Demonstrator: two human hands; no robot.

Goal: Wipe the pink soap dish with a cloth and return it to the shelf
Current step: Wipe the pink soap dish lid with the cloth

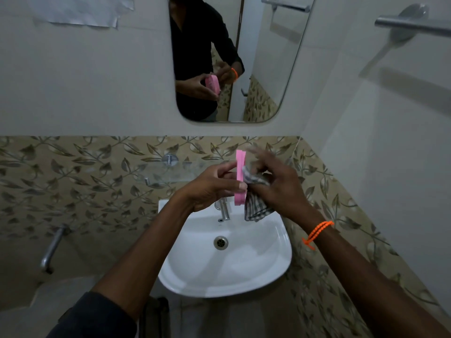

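Over the white ceramic washbasin (268, 259), the flat pink plastic soap dish (240, 178) stands on edge in the air, pinched by the left hand (210, 189), thumb on the near face and fingers behind. The right hand (275, 184) presses a bunched grey checked cloth (256, 203) against the dish's right face, its upper fingers blurred, the loose end hanging by the chrome tap (224, 208). Risk, to my eye: that thin pinch could slip under a firm rub and the dish would drop into the basin. Both forearms reach in, hands meeting at the dish. Behind them sits the clear glass wall shelf (175, 170), awaiting its return.
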